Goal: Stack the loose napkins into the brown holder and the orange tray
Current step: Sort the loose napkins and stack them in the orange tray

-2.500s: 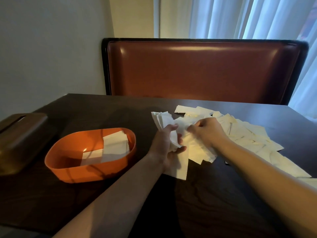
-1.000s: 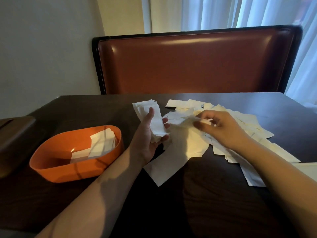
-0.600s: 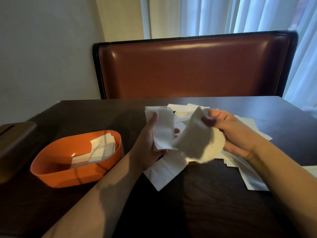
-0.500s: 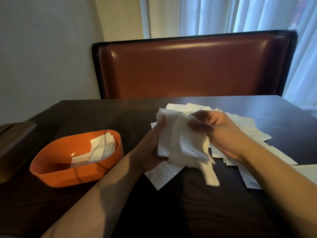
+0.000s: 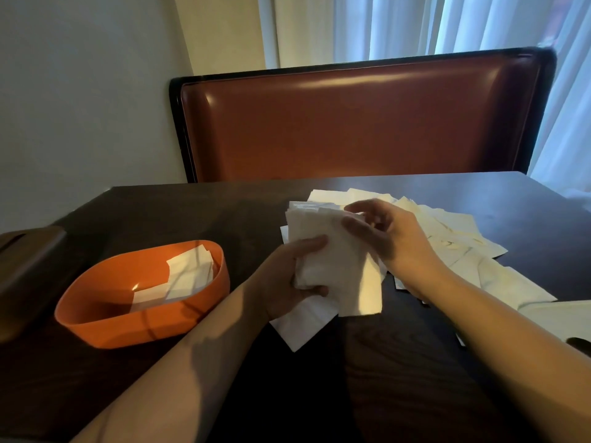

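Setting: a dark wooden tabletop (image 5: 383, 378), seen from above by the person working at it.
Left hand (image 5: 287, 279): clenched around a gathered wad of napkins (image 5: 323, 247), thumb over the front, held above the tabletop.
Right hand (image 5: 387, 238): its thumb rests on the wad's upper right side and the other fingers curl behind; whether it pinches the wad or only steadies it is unclear.
Loose napkins (image 5: 454, 247): a scattered white heap on the tabletop, behind and to the right of the hands.
Orange tray (image 5: 105, 321): left of the hands, with a few napkins already lying inside.
Brown holder (image 5: 28, 270): far left, just beside the tray.
Doing the step well: in my judgement, square the wad's edges between both hands before carrying it over, since one sheet hangs lower than the rest and could slip out.
Hard to make out: the holder is cut off at the frame's edge, so its contents stay hidden; the number of napkins in the wad cannot be counted.
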`<action>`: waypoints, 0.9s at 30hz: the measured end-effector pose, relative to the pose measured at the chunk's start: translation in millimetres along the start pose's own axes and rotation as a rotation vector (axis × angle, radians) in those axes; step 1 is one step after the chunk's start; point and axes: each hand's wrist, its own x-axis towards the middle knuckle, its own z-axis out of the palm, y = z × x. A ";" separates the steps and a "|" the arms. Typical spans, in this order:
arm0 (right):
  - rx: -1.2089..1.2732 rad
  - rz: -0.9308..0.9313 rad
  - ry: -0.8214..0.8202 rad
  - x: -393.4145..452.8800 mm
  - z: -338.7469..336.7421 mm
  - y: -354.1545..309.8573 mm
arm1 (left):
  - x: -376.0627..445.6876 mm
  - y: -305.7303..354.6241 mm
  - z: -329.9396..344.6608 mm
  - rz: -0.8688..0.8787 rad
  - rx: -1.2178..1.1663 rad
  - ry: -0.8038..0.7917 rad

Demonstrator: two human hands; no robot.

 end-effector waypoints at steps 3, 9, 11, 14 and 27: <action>0.090 0.137 -0.096 3.2 -11.1 5.8 | 0.0 3.6 -0.5 0.040 -0.073 0.055; 0.144 0.119 -0.051 4.1 -16.2 3.6 | -0.7 4.0 -2.1 0.108 -0.051 0.125; 0.124 0.111 -0.095 5.0 -19.3 3.0 | -0.5 4.7 -3.8 0.118 -0.029 0.148; 0.085 0.074 -0.149 4.4 -22.6 -0.1 | -1.8 3.1 -6.5 0.155 0.009 0.191; 0.298 0.108 0.010 3.9 -0.9 7.3 | 3.3 1.5 -0.8 0.053 -0.033 0.204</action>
